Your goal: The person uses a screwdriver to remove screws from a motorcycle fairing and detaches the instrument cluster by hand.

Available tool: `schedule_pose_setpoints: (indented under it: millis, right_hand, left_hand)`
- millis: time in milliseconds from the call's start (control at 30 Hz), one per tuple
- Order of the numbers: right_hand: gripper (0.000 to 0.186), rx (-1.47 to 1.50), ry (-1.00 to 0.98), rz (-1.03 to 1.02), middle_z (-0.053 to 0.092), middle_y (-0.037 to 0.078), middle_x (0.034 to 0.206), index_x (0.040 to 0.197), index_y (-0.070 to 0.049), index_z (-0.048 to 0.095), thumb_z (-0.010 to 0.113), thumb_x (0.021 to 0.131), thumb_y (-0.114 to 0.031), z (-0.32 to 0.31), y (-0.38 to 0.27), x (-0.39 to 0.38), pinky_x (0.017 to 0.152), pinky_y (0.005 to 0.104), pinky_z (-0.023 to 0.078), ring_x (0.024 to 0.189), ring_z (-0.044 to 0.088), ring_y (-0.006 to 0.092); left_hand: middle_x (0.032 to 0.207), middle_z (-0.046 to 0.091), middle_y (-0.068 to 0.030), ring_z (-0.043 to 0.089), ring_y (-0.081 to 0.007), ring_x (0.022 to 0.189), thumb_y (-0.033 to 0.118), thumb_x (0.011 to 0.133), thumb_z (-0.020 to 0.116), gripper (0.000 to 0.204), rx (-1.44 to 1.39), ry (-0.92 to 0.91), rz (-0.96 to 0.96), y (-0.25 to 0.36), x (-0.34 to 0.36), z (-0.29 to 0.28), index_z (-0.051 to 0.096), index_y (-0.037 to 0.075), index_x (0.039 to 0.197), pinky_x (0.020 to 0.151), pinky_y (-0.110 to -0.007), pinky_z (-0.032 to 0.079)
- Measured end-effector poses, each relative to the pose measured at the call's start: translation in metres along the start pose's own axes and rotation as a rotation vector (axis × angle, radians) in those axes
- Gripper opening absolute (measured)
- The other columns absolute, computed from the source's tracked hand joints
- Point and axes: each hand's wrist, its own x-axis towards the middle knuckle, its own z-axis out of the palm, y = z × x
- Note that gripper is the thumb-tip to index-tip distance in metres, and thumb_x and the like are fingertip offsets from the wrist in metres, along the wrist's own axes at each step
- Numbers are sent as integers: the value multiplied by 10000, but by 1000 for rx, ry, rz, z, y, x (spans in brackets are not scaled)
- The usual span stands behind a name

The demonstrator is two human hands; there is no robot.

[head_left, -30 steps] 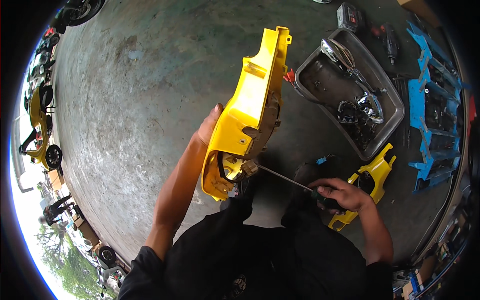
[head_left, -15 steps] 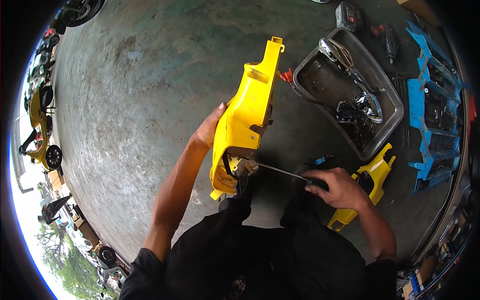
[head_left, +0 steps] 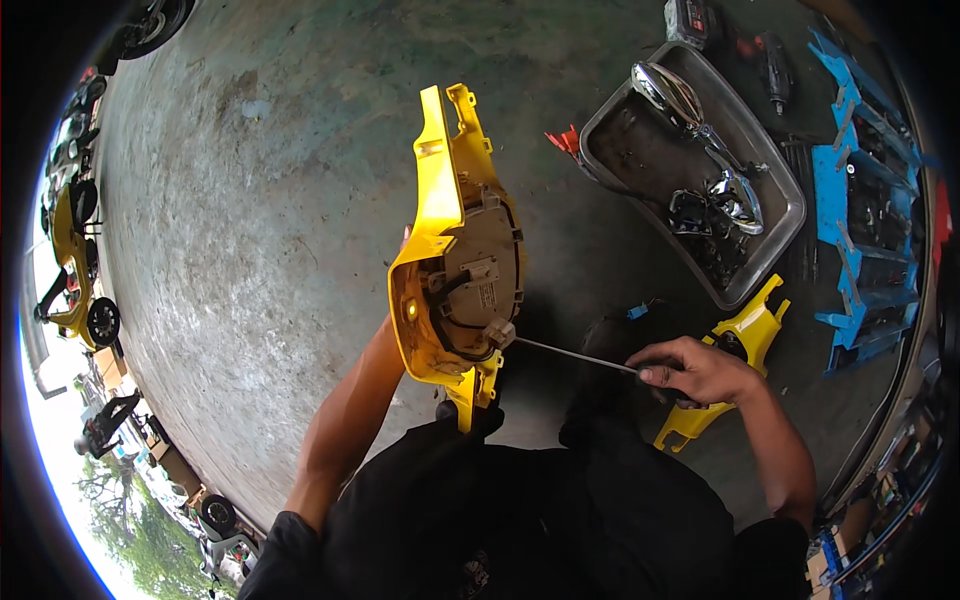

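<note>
Currently held: one yellow shell (head_left: pixel 436 190), raised over the floor (head_left: pixel 250 260), its hollow side turned to the camera, a round beige-backed unit (head_left: pixel 495 245) seated inside. Left hand (head_left: pixel 407 236): mostly hidden behind the shell, one digit tip showing at its edge; it appears to bear the piece, though how far its fingers are closed cannot be told. Right hand (head_left: pixel 700 372): fingers wrapped round the handle of one screwdriver (head_left: pixel 580 354), shaft running leftward to a pale plug (head_left: pixel 499 332) at the shell's lower opening; whether the tip presses into the plug or merely overlaps it is unclear. Step in hand, by judgement: screwdriver work at that plug. Next move, likewise judged: calls for a steady shell and a tip kept in line with the plug. Changes against half a second earlier: shell swung from its smooth outer face to its inside, exposing the unit's back; right hand shifted rightward; left hand, then plainer to see, now nearly covered. Adjacent: second yellow panel (head_left: pixel 760 322); grey tray (head_left: pixel 625 140) holding chrome mirrors (head_left: pixel 668 93).
</note>
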Motion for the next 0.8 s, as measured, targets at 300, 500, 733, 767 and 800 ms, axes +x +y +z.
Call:
schedule_pose_setpoints:
  millis: [300,500,733,767,800]
  right_hand:
    - [450,-59,37,-46,582,19,709,1278,-40,577,614,948,-345,-50,-22,18,396,230,350,454,464,61]
    - [456,-205,-25,-44,614,32,718,1266,-33,589,608,949,-360,-54,-31,0,465,246,410,520,521,77]
    - [466,-323,-130,-55,672,86,809,1240,-60,622,606,936,-413,-12,8,6,749,348,496,801,640,180]
    - [467,-329,-127,-59,682,97,830,1238,-60,622,607,934,-415,-7,8,7,758,359,499,817,650,193]
    - [468,-335,-122,-63,692,109,851,1236,-60,622,608,932,-416,-4,9,7,766,370,502,834,661,207]
  left_hand:
    - [1295,572,-133,600,-276,1126,499,926,537,623,52,-100,25,23,30,13,476,74,1378,935,-418,515]
    - [1317,549,-154,583,-311,1146,604,901,475,713,-61,-24,14,8,18,1,458,88,1393,943,-472,501]
    - [1344,522,-178,565,-351,1168,726,871,404,823,-384,52,-157,-47,-29,-5,438,105,1409,952,-535,484]
    - [1348,518,-182,562,-357,1171,744,867,393,839,-371,24,-173,-46,-31,-7,435,107,1411,953,-544,481]
    - [1361,512,-171,559,-351,1180,752,865,378,842,-291,-51,-185,-45,-31,-13,437,116,1413,956,-550,477]
